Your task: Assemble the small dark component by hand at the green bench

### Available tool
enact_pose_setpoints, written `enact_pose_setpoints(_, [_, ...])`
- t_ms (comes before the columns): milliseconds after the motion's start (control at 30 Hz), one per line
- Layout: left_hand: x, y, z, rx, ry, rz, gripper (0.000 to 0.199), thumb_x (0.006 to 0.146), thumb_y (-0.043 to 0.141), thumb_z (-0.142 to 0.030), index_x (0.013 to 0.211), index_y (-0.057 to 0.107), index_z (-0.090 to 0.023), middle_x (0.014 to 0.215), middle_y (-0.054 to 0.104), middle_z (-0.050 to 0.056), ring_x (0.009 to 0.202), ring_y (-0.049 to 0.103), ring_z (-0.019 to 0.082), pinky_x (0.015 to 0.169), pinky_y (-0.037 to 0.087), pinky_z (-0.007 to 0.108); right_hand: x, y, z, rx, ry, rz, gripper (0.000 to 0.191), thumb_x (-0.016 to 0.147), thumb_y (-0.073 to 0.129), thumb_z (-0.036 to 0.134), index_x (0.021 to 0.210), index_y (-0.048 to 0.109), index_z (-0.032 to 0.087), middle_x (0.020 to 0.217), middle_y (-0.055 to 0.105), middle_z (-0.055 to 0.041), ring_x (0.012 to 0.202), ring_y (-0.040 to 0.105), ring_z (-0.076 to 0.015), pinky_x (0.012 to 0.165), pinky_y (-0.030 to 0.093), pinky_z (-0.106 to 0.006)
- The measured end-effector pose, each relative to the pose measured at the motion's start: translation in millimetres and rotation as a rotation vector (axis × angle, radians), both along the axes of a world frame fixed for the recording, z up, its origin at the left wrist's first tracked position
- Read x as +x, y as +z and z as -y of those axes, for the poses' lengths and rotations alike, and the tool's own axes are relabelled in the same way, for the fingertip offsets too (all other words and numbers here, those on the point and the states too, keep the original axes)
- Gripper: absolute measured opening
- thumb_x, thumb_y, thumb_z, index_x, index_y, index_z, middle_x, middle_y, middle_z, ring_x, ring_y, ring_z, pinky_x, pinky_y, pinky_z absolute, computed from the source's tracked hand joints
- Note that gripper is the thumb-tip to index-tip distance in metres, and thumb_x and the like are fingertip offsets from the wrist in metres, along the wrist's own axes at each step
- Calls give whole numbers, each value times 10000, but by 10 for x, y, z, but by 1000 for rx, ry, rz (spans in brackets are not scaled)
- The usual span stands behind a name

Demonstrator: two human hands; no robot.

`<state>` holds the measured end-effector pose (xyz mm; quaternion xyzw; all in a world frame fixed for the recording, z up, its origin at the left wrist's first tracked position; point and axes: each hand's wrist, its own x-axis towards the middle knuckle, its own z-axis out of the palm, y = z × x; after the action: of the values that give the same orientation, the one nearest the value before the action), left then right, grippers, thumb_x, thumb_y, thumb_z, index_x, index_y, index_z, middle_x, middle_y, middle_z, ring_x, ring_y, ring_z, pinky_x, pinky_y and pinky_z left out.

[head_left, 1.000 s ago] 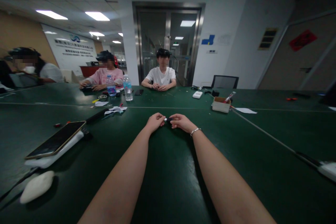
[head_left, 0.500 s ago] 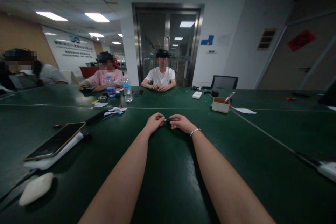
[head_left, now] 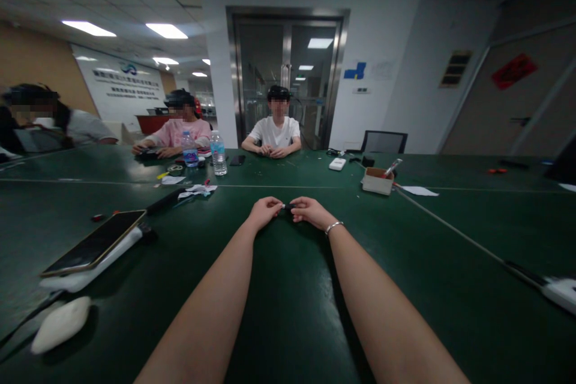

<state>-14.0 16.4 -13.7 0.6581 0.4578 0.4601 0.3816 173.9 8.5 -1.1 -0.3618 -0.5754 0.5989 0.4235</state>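
I am pinching a small dark, silver-tipped part [head_left: 286, 206] between left hand [head_left: 264, 211] and right hand [head_left: 309, 210] | both fingertips closing on it | resting on green tabletop [head_left: 288, 312], 12 o'clock of me

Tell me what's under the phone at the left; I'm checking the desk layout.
The phone lies on a white slab-like device on the green table. Most of that device's top is covered.

Dark green table [head_left: 288, 312], silver bracelet [head_left: 333, 227]
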Motion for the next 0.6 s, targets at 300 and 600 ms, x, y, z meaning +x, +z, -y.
enact_pose_setpoints(300, [2, -24, -38, -12, -38, 44, 268, 740, 581, -375, 838, 617, -129, 616, 580, 8, 516, 508, 90, 533, 420, 231, -11, 19, 22, -7, 7, -2, 246, 712, 620, -15, 912, 545, 109, 603, 605, 15, 479, 595, -77, 532, 542, -201])
enact_pose_setpoints(600, [4, -3, -22, -55, -37, 37, 217, 724, 596, -287, 845, 642, -112, 672, 612, 28, 563, 530, 91, 585, 439, 238, -1, -4, 2, 9, 5, -2, 272, 691, 662, 15, 915, 541, 111, 605, 605, 17, 479, 595, -78, 518, 533, -195])
